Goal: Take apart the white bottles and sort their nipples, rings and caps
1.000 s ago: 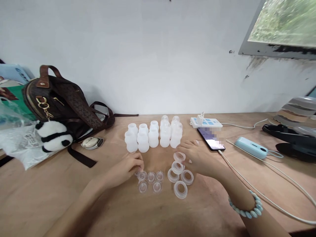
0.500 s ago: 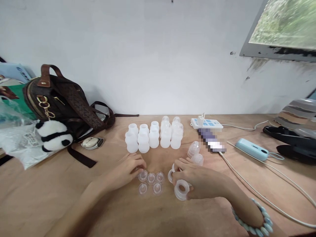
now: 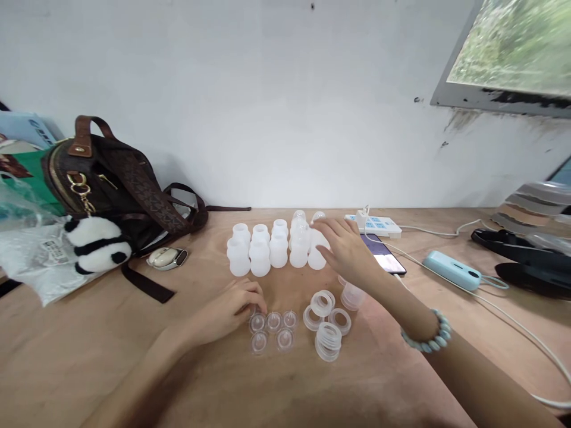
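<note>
My left hand [image 3: 238,306] rests on the table with curled fingers at the rim of a clear bottle nipple [image 3: 257,324], which they partly hide. More clear nipples [image 3: 284,339] lie beside it in two short rows. My right hand [image 3: 343,246] is raised by the white baby bottles with clear domed caps [image 3: 299,252], thumb and fingers apart; it covers part of the rightmost ones. White bottles without caps [image 3: 260,260] stand to their left. Below my right hand are loose translucent collar rings [image 3: 341,321], a stack of rings [image 3: 328,342] and clear caps [image 3: 352,296], partly hidden by the wrist.
Behind my right hand lie a power strip [image 3: 388,227] and a phone [image 3: 389,261], with cables running right. A blue power bank [image 3: 452,270] is farther right. At left are a brown backpack [image 3: 129,178], a panda plush [image 3: 99,245] and a computer mouse [image 3: 166,257].
My right hand has left the rings and moved up and away to the capped bottles, uncovering the rings. My left hand stays by the nipples; the nearest one has shifted slightly toward me.
</note>
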Tool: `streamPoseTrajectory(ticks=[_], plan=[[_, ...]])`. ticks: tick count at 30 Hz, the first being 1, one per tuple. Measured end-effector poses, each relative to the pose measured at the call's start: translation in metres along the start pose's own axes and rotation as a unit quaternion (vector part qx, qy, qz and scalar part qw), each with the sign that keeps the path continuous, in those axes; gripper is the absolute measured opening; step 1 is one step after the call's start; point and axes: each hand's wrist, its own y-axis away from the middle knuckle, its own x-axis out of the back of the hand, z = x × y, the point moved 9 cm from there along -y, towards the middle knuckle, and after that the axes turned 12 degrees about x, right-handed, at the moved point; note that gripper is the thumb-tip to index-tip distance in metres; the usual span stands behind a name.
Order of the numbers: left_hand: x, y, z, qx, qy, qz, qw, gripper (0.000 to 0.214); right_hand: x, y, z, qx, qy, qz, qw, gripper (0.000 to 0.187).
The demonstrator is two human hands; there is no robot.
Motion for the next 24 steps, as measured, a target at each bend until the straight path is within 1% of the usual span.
streamPoseTrajectory(ticks=[1,3,5,7,9,11,12,13,15,16,17,18,19,21,23,24], plan=[[0.002,0.000,0.001,0.001,0.000,0.011,1.000,0.038,-0.004,-0.008,0.000,0.021,0.044,0.004,0.999,0.040],[0.005,-0.001,0.001,0.002,-0.003,0.038,0.999,0.040,-0.015,-0.021,-0.003,0.066,0.097,-0.007,0.993,0.045],[0.009,-0.002,0.001,-0.004,-0.010,0.070,0.997,0.043,-0.024,-0.028,-0.007,0.097,0.113,-0.020,0.989,0.040],[0.012,-0.003,0.002,-0.017,-0.017,0.104,0.994,0.042,-0.023,-0.029,-0.010,0.104,0.108,-0.015,0.989,0.031],[0.015,-0.002,0.005,-0.034,-0.017,0.146,0.989,0.037,-0.009,-0.023,-0.013,0.096,0.086,0.025,0.991,0.021],[0.020,0.002,0.010,-0.045,0.005,0.195,0.980,0.033,0.014,-0.014,-0.016,0.079,0.036,0.085,0.993,0.013],[0.023,0.004,0.012,-0.049,0.024,0.220,0.974,0.034,0.025,-0.009,-0.018,0.065,0.002,0.114,0.991,0.012],[0.024,0.007,0.014,-0.053,0.045,0.239,0.968,0.043,0.035,-0.004,-0.019,0.047,-0.039,0.139,0.988,0.012],[0.024,0.013,0.019,-0.059,0.087,0.262,0.959,0.070,0.047,0.006,-0.020,-0.001,-0.124,0.175,0.977,0.014],[0.023,0.015,0.021,-0.061,0.104,0.266,0.956,0.077,0.049,0.011,-0.021,-0.029,-0.161,0.187,0.969,0.014],[0.021,0.017,0.023,-0.063,0.118,0.266,0.955,0.077,0.048,0.015,-0.023,-0.055,-0.194,0.191,0.960,0.013],[0.020,0.018,0.024,-0.063,0.130,0.264,0.954,0.072,0.044,0.017,-0.025,-0.077,-0.226,0.184,0.953,0.013],[0.018,0.019,0.024,-0.060,0.139,0.258,0.954,0.064,0.037,0.019,-0.028,-0.096,-0.259,0.166,0.947,0.014],[0.013,0.019,0.024,-0.055,0.156,0.233,0.958,0.053,0.019,0.022,-0.034,-0.126,-0.333,0.110,0.928,0.016],[0.008,0.016,0.023,-0.042,0.180,0.194,0.963,0.048,0.004,0.025,-0.038,-0.149,-0.392,0.066,0.905,0.018],[0.006,0.015,0.024,-0.037,0.200,0.172,0.964,0.047,0.002,0.027,-0.037,-0.156,-0.405,0.061,0.899,0.019]])
